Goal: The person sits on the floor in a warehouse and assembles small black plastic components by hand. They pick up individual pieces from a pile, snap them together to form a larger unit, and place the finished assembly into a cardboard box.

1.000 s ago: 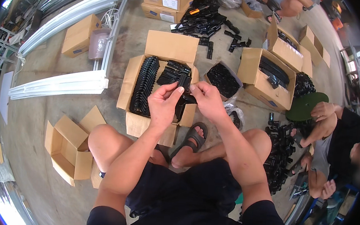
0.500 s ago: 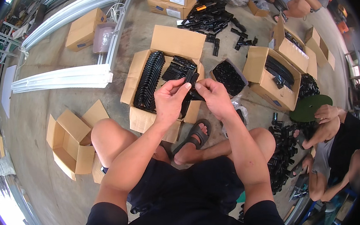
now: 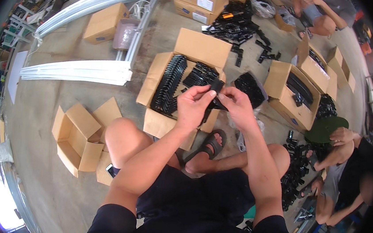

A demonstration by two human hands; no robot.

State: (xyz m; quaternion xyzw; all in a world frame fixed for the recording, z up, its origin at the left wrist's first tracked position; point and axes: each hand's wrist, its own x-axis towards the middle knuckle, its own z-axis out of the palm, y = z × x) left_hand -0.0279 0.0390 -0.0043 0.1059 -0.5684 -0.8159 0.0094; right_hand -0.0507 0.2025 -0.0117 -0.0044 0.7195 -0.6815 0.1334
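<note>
Above the open cardboard box [image 3: 157, 123], I hold a black L-shaped or T-shaped plastic piece [image 3: 217, 85] in both hands. My left hand [image 3: 192, 106] pinches its upright arm between thumb and fingers. My right hand [image 3: 239, 107] is closed on the side arm, thumb and forefinger pressed together. Part of the piece is hidden behind my fingers. Inside the box, a neat row of black parts [image 3: 170, 83] stands along the left side, and more black parts [image 3: 200, 74] lie stacked beside it. A small bin of small black pieces [image 3: 248, 90] sits just right of the box.
An emptied-looking carton [image 3: 68, 156] stands left of my knee. Loose black parts [image 3: 239, 25] are heaped at the back; another pile [image 3: 292, 170] lies right of my leg. Further right, a person's hand [image 3: 342, 137] rests on a green disc [image 3: 325, 131]. White metal profiles [image 3: 77, 70] lie left.
My view has shifted, so the scene sits further right in the picture. The black piece has turned slightly in my fingers; both hands keep hold of it.
</note>
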